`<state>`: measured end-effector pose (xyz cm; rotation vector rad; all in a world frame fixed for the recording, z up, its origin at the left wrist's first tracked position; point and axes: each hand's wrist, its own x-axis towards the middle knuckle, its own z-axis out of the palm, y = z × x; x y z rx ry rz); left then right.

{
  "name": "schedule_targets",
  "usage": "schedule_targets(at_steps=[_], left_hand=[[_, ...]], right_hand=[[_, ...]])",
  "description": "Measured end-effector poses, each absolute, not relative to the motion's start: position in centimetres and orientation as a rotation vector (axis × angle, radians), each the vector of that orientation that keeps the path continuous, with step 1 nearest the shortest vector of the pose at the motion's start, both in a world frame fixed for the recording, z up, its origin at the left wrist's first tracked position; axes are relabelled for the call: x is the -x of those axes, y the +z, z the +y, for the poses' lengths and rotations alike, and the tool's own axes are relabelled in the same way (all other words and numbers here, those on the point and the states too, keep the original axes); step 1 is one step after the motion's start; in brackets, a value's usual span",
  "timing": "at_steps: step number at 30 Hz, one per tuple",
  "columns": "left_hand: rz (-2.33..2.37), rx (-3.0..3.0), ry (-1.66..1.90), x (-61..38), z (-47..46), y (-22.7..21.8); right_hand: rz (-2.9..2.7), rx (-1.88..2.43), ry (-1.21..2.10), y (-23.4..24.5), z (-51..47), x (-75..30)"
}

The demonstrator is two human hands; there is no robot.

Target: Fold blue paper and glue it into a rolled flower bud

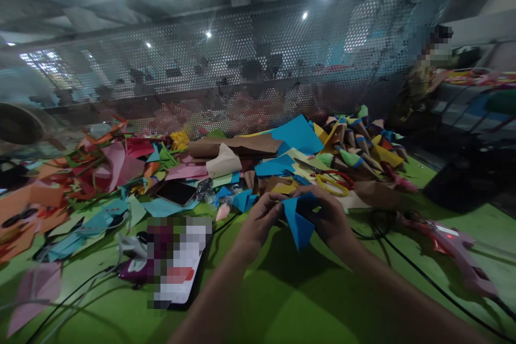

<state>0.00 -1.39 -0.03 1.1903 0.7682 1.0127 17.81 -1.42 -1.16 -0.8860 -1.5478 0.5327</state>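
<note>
A piece of blue paper (299, 223), folded to a downward point like a cone, is held between both hands above the green table (290, 290). My left hand (260, 220) pinches its left upper edge with closed fingers. My right hand (328, 215) wraps round its right side, fingers curled on the paper. Just beyond the hands lie yellow-handled scissors (330, 181) and more blue paper scraps (244, 200).
Heaps of coloured paper (121, 166) cover the far table, with a pile of finished paper cones (358, 145) at right. A dark phone (176, 192) lies left of centre, a pink glue gun (455, 244) with cable at right. A perforated metal screen (242, 64) stands behind; a person (423, 80) sits far right.
</note>
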Motion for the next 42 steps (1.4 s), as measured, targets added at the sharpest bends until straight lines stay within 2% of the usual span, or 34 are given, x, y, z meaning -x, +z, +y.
schedule_targets(at_steps=[6,13,30,33,38,42], left_hand=[[0.785,-1.149,1.107,-0.1,-0.9,-0.6],[0.770,-1.133,1.169,1.6,-0.2,-0.3],[0.908,-1.289,1.181,2.0,-0.1,-0.2],[0.956,-1.374,1.234,1.8,0.0,-0.5],[1.131,-1.677,1.293,1.5,-0.3,-0.8],[1.183,-1.771,1.283,0.9,-1.0,-0.7]], right_hand=[[-1.531,0.876,0.606,-0.9,-1.6,-17.6],[-1.253,0.891,1.061,-0.5,-0.8,-18.6],[-1.107,0.925,1.132,-0.7,-0.3,-19.2],[-1.183,0.985,0.957,-0.3,-0.8,-19.3],[-1.555,1.063,0.322,1.3,-2.5,-18.8],[-1.893,1.042,-0.014,0.8,-2.7,-18.1]])
